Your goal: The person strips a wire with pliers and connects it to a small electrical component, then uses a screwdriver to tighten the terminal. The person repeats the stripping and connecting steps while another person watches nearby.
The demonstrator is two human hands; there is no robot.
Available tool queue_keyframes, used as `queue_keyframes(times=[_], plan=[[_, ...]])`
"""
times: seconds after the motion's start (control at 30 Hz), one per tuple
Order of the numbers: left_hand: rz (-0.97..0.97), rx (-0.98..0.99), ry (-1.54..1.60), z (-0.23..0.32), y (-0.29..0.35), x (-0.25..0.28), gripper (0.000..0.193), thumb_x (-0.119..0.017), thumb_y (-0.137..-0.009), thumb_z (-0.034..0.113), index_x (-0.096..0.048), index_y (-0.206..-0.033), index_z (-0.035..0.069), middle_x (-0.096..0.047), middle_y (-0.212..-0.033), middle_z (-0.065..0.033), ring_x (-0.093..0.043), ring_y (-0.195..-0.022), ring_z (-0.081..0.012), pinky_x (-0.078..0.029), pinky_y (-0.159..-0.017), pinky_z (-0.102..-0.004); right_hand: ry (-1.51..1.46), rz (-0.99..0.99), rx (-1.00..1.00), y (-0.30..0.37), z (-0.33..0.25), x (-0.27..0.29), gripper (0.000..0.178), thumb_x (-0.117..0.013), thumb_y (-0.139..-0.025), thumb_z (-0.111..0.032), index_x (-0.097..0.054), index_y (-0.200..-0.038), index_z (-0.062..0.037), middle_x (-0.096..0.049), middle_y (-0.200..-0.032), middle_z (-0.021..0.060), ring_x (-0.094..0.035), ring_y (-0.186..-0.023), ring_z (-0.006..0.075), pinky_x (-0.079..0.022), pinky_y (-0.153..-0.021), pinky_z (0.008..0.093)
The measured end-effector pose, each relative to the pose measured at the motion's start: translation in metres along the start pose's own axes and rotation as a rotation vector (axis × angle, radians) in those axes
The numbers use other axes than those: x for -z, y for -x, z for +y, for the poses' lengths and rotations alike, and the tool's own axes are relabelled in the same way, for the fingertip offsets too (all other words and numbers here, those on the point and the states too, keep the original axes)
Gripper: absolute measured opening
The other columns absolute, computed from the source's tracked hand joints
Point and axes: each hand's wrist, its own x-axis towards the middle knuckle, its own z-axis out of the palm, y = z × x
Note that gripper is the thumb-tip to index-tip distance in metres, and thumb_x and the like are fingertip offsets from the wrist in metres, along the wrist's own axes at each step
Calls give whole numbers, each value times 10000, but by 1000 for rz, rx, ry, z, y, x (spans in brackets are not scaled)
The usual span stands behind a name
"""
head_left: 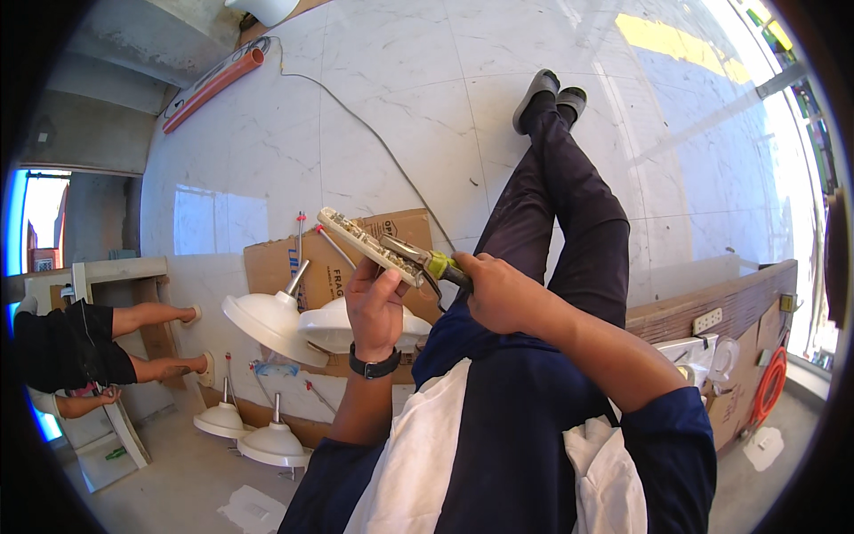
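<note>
My left hand is closed around one end of a long white power strip, its open side up and metal contacts showing inside. In my right hand are pliers with yellow-green handles. Their metal jaws reach onto the strip's contacts near my left fingers; the exact bite is too small to make out. Beneath the strip, past my left hand, lies a flattened cardboard sheet. White dome-shaped fixtures with metal rods, one of them a large dome, rest on and beside it.
A wooden board to my right carries another power strip. An orange hose hangs beyond it. Smaller white domes stand at lower left. Another person is at far left. A cable and orange pipe lie on the tiled floor.
</note>
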Motion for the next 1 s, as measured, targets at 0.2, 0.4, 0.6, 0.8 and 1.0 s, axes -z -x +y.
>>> queue_keyframes(times=[0.2,0.4,0.6,0.8,1.0], plan=[[-5,40,79,0,0,-1,477,-629,-1007,65,-574,-1474,-18,-703,-1317,-116,-699,-1209,-246,-607,-993,-397,-254,-291,-153,12,1,37,590,-678,-1019,-227,-499,-1534,-1,-731,-996,188,-736,-908,311,-565,-859,412],[43,81,114,0,0,1,527,-625,-1002,60,-531,-1512,-36,-679,-1316,-105,-674,-1227,-248,-608,-1037,-454,-426,-49,-419,71,28,89,558,-676,-1034,-323,-557,-1469,5,-708,-908,143,-695,-810,219,-558,-806,375],[-24,123,124,-10,-10,18,575,-620,-1036,145,-467,-1554,-52,-649,-1402,-148,-666,-1281,-265,-616,-1047,-467,-77,690,-892,184,164,120,528,-589,-1052,-495,-719,-1077,16,-721,-823,146,-726,-831,301,-547,-804,453],[-81,229,110,-12,-18,13,649,-639,-1027,179,-415,-1586,-63,-567,-1538,-176,-669,-1292,-273,-626,-1036,-458,-639,967,-1380,284,307,83,625,-494,-1021,-542,-664,-1040,59,-659,-831,168,-668,-723,313,-530,-612,472],[-274,336,88,1,-22,-6,667,-654,-993,173,-425,-1559,-95,-602,-1459,-192,-683,-1240,-281,-642,-986,-456,-531,967,-1470,291,346,28,632,-528,-1066,-459,-674,-1258,124,-709,-1163,273,-739,-822,389,-669,-642,471]])
